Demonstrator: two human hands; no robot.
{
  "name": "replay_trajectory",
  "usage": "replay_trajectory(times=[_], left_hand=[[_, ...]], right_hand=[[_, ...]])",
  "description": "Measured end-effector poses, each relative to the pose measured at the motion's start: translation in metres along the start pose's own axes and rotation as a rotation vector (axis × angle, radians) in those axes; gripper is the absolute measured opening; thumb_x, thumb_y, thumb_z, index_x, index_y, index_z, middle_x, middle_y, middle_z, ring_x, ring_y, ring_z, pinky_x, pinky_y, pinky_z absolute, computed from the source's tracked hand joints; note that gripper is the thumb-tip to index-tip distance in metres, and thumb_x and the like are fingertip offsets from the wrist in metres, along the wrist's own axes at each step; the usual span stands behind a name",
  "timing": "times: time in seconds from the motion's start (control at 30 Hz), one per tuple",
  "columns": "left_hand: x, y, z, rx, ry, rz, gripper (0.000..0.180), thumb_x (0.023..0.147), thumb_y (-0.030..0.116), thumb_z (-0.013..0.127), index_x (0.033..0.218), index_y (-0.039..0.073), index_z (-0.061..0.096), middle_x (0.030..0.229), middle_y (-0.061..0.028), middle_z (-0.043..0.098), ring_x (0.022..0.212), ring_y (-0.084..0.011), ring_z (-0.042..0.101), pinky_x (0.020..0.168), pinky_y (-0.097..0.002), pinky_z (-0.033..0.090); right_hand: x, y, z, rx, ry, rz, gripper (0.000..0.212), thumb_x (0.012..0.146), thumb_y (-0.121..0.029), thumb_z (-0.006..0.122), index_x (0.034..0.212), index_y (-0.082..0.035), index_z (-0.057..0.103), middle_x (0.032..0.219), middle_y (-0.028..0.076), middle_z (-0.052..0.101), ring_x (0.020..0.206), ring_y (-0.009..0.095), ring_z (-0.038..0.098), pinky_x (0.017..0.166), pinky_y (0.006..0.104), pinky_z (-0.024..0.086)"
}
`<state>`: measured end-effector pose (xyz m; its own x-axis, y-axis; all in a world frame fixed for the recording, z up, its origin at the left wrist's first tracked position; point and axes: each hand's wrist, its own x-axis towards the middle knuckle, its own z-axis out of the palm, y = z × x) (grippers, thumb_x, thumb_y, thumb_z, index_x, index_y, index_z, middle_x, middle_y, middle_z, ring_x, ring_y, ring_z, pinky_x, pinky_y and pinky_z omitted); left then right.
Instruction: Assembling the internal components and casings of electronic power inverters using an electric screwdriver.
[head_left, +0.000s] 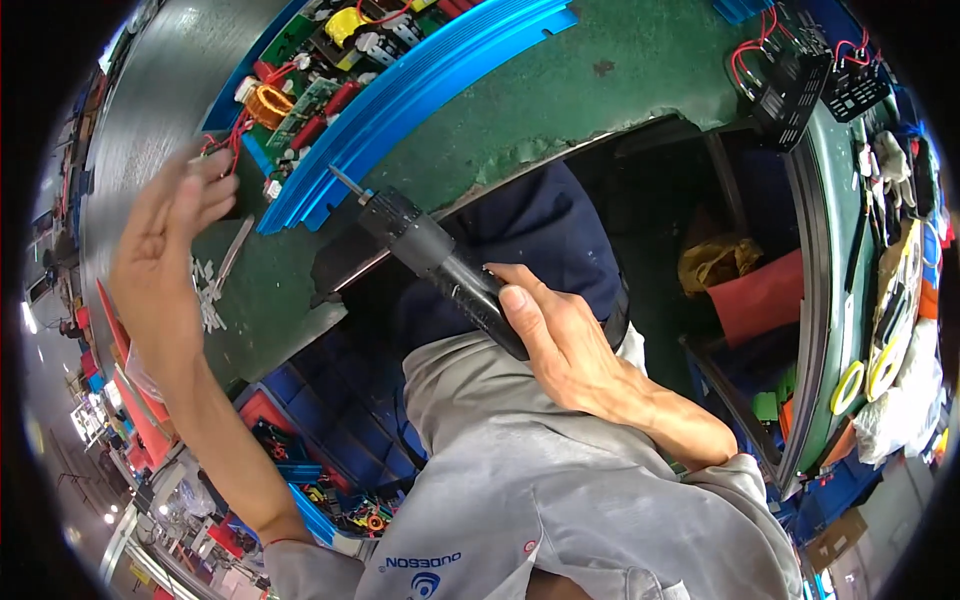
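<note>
In my right hand (565, 335) is a black electric screwdriver (455, 275), gripped round its body, thumb on top. Its bit points up and left, close to the near edge of a long blue metal housing (410, 85). Inside the housing sits a green circuit board (310, 110) with a copper-wound coil (268, 104), a yellow-wrapped transformer (345, 25) and red wires. My left hand (180, 215) is raised left of the housing's near end, slightly blurred, fingers loosely bent and apart, nothing visible in them.
The green bench top (640, 60) has a worn, chipped edge. Small white pieces (208, 295) lie near my left wrist. Black slotted plates with red wires (795, 95) are at the far right. Below left is a blue bin of components (350, 510); yellow tape rolls (848, 388) lie right.
</note>
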<state>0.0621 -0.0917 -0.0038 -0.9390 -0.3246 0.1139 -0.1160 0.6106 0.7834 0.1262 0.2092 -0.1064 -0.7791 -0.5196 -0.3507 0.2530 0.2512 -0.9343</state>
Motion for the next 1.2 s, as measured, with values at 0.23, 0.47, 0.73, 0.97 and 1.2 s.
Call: replay_trajectory(times=[0.23,0.47,0.73,0.97,1.2], left_hand=[[0.008,0.012,0.029,0.365,-0.247,0.156,0.013,0.093,0.004,0.07,0.104,-0.003,0.073,0.108,-0.0072,0.07,0.092,-0.0169,0.066,0.083,-0.0281,0.052],[0.017,0.003,0.03,0.742,-0.291,0.585,0.011,0.092,0.009,0.07,0.1,0.004,0.076,0.145,-0.0107,0.056,0.129,-0.0252,0.054,0.108,-0.0411,0.043],[0.029,-0.007,0.026,0.65,-0.389,0.583,0.009,0.09,0.007,0.071,0.096,0.006,0.077,0.152,-0.0093,0.051,0.143,-0.029,0.046,0.115,-0.041,0.039],[0.032,-0.003,0.027,0.618,-0.428,0.545,0.008,0.088,0.005,0.072,0.095,0.002,0.076,0.148,-0.0098,0.056,0.14,-0.0299,0.048,0.115,-0.0419,0.038],[0.029,0.001,0.024,0.655,-0.404,0.558,0.007,0.087,0.006,0.073,0.093,0.003,0.076,0.148,-0.0081,0.057,0.14,-0.0295,0.049,0.116,-0.0417,0.037]], right_hand=[[0.002,0.005,0.004,0.146,-0.049,0.069,0.06,0.111,-0.046,0.025,0.137,0.001,0.052,0.069,0.009,0.054,0.064,0.021,0.054,0.066,0.0351,0.042],[0.01,0.02,0.004,0.679,-0.281,0.243,0.072,0.109,-0.059,0.022,0.122,0.0,0.062,0.076,0.002,0.062,0.068,0.01,0.055,0.066,0.0267,0.043],[0.01,0.021,0.01,0.65,-0.254,0.218,0.075,0.107,-0.062,0.02,0.122,-0.001,0.062,0.075,0.001,0.061,0.069,0.008,0.054,0.065,0.0253,0.043],[0.003,0.021,0.014,0.505,-0.165,0.181,0.075,0.108,-0.06,0.018,0.129,-0.001,0.06,0.077,0.001,0.06,0.073,0.01,0.053,0.069,0.0268,0.042],[-0.006,0.011,0.009,0.326,-0.069,0.118,0.066,0.111,-0.051,0.022,0.135,0.001,0.055,0.076,0.005,0.061,0.072,0.015,0.056,0.071,0.0309,0.043]])
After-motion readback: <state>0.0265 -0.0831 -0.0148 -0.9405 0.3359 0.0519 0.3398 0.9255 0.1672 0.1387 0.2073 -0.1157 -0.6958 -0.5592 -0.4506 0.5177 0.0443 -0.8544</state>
